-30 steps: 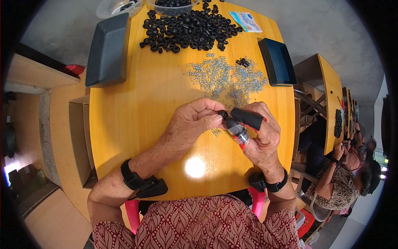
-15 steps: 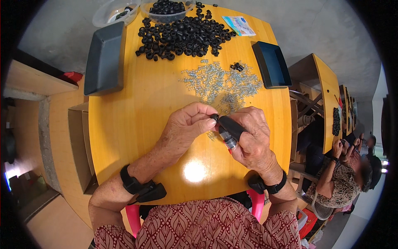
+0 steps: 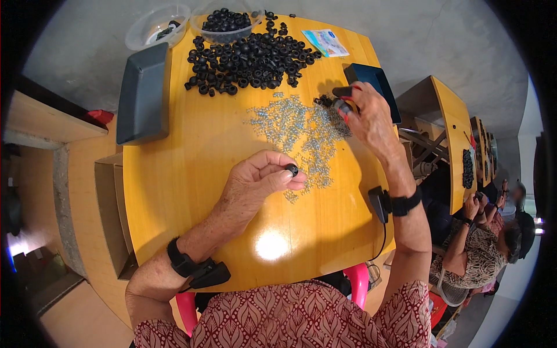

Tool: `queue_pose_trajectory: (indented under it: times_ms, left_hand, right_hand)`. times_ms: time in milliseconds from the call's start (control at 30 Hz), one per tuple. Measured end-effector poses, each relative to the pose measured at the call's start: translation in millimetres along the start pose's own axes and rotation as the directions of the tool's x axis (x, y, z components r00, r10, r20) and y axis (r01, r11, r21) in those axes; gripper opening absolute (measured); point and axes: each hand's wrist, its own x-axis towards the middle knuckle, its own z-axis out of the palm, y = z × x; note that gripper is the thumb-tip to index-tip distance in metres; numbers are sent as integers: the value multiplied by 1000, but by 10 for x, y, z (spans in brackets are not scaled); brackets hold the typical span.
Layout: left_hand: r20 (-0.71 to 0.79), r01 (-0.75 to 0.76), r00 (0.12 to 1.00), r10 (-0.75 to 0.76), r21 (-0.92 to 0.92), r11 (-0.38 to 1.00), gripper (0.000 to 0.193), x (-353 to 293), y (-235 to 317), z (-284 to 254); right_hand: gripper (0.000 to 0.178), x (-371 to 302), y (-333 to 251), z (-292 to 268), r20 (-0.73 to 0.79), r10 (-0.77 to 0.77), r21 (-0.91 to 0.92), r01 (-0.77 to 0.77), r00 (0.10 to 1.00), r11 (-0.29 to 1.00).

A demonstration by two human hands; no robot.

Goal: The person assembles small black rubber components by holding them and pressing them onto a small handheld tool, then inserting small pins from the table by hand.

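My left hand (image 3: 261, 180) hovers over the middle of the yellow wooden table (image 3: 191, 174) and pinches a small black round part (image 3: 291, 170) between thumb and fingers. My right hand (image 3: 371, 119) is stretched out to the far right of the table and grips a black tool with a red tip (image 3: 342, 103). The tool's tip is over a few black pieces (image 3: 321, 101) beside a spread of small silver screws (image 3: 301, 130). A heap of black rubber rings (image 3: 249, 58) lies at the table's far end.
A dark tray (image 3: 144, 95) sits at the table's left edge and another (image 3: 371, 78) at its right edge behind my right hand. Two clear bowls (image 3: 158, 26) and a small packet (image 3: 325, 42) stand at the far end. Other people work at tables on the right.
My hands were together over the table's middle, both on the tool. Now they are apart: my right hand has carried the tool to the far right, and my left keeps a small black part.
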Motion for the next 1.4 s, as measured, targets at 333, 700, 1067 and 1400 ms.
queue_pose_trajectory:
  times_ms: [333,700,1067,1400]
  left_hand:
    - [10,-6,1000,7,-42,999,21,4,-15,-16]
    - [-10,-4,1000,4,-29,1000,22,-5,-19,-27]
    - [-44,4,999,-6,-30,1000,20,-10,13,-31]
    - [-69,16,997,-18,-36,999,24,-4,27,-10]
  right_hand:
    - [25,332,64,185,178,25,-82,-11,984,997]
    - [22,230,51,157,59,139,53,-142,989,988]
    - [19,-583,-274,-324,97,84,240,-105,992,965]
    - [21,-1094,-249,-167,140,199,200,-224,970,954]
